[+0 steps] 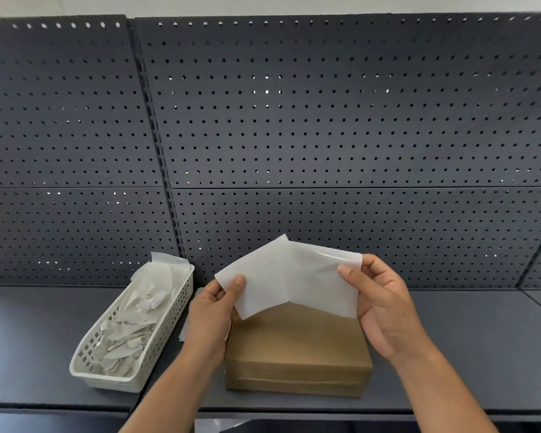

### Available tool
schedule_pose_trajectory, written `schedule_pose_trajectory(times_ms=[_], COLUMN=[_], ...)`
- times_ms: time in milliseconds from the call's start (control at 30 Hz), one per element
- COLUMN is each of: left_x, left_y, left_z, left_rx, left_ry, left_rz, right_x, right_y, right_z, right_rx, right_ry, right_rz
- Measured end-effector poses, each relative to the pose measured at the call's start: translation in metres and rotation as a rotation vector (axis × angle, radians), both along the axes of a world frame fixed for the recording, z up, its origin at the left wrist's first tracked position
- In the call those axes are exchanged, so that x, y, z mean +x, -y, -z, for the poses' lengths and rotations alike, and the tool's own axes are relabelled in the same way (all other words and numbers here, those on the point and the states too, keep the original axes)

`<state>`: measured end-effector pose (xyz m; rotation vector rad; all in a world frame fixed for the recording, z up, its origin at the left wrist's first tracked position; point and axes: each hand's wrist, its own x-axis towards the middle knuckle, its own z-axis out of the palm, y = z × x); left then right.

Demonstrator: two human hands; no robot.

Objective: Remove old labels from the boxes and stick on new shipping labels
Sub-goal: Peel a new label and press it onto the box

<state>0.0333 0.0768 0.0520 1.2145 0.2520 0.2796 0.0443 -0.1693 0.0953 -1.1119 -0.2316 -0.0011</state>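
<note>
Now L hand, R hand pinch sheet, prob. label, over box.

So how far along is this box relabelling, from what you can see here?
Done, it seems: the white basket holds crumpled paper scraps, likely peeled labels, and the visible top of the brown box is bare. In hand: the left hand and right hand pinch a white sheet by its two ends above the box. Left: sticking it on; nothing is on the box yet.
</note>
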Motion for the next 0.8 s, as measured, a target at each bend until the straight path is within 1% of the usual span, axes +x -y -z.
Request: schedule_pose_trajectory(times_ms=[67, 167, 300, 400, 500, 633, 700, 800], left_x=[0.002, 0.004, 0.003, -0.002, -0.011, -0.030, -0.042, -0.059], left_y=[-0.005, -0.017, -0.035, -0.043, -0.047, -0.059, -0.070, -0.093], left_z=[0.002, 0.005, 0.008, 0.006, -0.001, -0.014, -0.019, -0.020], left_rx=[-0.010, 0.022, -0.032, -0.066, -0.067, -0.050, -0.021, -0.012], left_ry=[-0.005, -0.004, 0.002, 0.056, 0.106, 0.200, 0.246, 0.262], left_rz=[-0.032, -0.105, -0.212, -0.270, -0.298, -0.403, -0.473, -0.546], right_x=[0.000, 0.005, 0.016, 0.019, 0.019, 0.016, 0.017, 0.018], right_y=[0.003, 0.006, 0.010, 0.002, -0.018, -0.055, -0.076, -0.112], right_z=[-0.002, -0.002, 0.005, 0.012, 0.017, 0.011, 0.010, 0.013], right_rx=[-0.006, 0.032, 0.170, 0.226, 0.199, 0.182, 0.096, -0.069], right_ry=[0.008, -0.006, -0.093, -0.116, -0.107, -0.063, -0.010, 0.096], right_rz=[0.046, 0.133, 0.293, 0.323, 0.251, 0.121, 0.117, 0.165])
